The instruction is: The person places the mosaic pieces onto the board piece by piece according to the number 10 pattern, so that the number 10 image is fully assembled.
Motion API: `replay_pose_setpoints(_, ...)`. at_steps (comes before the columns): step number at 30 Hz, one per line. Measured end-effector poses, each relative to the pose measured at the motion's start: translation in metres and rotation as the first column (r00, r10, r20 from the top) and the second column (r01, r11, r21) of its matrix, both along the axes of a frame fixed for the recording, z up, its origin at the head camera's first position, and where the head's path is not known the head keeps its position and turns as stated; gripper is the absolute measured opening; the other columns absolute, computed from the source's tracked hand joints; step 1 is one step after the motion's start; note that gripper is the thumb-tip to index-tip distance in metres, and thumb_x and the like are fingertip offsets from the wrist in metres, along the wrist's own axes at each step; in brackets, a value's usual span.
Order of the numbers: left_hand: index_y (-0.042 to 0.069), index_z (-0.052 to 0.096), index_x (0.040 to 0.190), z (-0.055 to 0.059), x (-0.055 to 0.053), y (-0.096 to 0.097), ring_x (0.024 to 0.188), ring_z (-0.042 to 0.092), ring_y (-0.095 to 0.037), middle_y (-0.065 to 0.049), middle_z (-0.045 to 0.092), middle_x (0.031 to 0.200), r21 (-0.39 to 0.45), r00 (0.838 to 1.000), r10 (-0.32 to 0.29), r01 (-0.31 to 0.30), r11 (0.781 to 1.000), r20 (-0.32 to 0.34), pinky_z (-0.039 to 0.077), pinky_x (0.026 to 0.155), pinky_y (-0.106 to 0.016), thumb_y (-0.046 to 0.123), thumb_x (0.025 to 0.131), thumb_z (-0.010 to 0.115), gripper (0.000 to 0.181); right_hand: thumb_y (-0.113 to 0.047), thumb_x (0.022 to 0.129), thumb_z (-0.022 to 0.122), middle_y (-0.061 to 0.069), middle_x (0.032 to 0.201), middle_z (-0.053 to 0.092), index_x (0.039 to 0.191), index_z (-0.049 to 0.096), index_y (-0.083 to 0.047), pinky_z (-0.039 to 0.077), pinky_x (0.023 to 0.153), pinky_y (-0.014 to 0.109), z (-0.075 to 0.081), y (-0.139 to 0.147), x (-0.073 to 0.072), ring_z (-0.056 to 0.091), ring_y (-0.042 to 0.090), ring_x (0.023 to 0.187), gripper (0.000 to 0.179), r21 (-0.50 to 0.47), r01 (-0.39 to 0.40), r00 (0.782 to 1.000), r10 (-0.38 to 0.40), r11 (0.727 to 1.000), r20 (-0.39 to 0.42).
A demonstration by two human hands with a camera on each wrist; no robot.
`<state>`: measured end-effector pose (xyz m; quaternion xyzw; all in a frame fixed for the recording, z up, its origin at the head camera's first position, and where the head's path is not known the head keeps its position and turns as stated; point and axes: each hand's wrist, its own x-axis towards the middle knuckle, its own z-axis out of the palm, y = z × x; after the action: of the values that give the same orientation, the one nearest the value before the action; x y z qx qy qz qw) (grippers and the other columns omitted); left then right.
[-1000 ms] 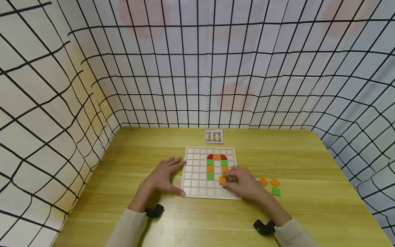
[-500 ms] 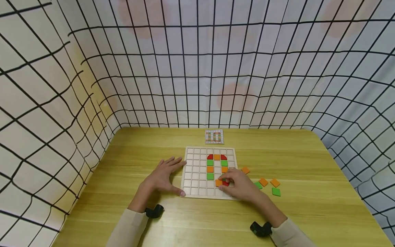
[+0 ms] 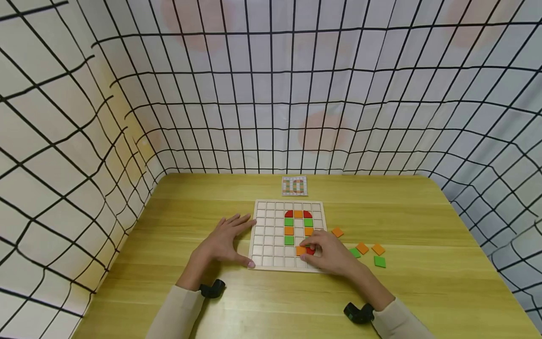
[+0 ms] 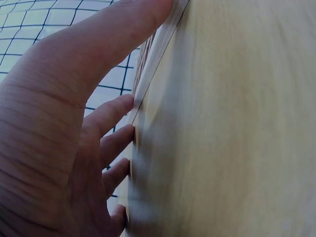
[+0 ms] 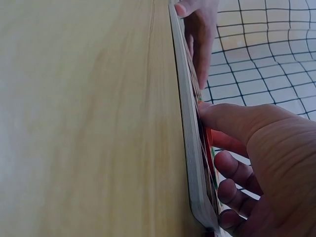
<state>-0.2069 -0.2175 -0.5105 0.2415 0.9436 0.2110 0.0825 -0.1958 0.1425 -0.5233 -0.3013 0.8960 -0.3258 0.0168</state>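
Note:
A pale grid board (image 3: 268, 245) lies on the table, holding a partial ring of red, orange and green tiles. My left hand (image 3: 222, 241) is spread along its left edge, thumb and index finger at the rim. In the left wrist view the thumb (image 4: 118, 34) reaches the board's side. Thumb and index finger of my right hand (image 3: 332, 254) pinch a square orange tile (image 3: 300, 251) low over the board. Right beside that tile is a red rounded tile (image 3: 310, 251), partly under the fingers. The right wrist view shows the right thumb (image 5: 222, 118) just over the board's surface.
A small printed pattern card (image 3: 294, 186) lies behind the board. To the right are loose orange tiles (image 3: 362, 248) and green tiles (image 3: 379, 262), one green partly behind the right hand. Black netting (image 3: 271, 127) over white cloth surrounds the wooden table (image 3: 427, 226) at the back and sides.
My right hand has moved slightly left and toward me, bringing the orange tile beside the red rounded one, then stayed there. The left hand has stayed in place.

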Motion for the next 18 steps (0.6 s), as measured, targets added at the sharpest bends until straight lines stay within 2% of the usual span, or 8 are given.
replay_pose_setpoints(18, 0.03, 0.035, 0.162, -0.0026, -0.0015, -0.0003, 0.16, 0.017, -0.036, 0.0, 0.026, 0.172, -0.02, 1.0, 0.009, -0.009, 1.0, 0.0, 0.009, 0.126, -0.068, 0.079, 0.06, 0.083, 0.123, -0.032, 0.088, 0.082, -0.009, 0.084, 0.058, 0.107, 0.079, -0.019, 0.04, 0.068, 0.021, 0.0032, -0.001, 0.0007, 0.051, 0.01, 0.078, 0.023, 0.017, 0.005, 1.0, -0.006, 1.0, 0.027)
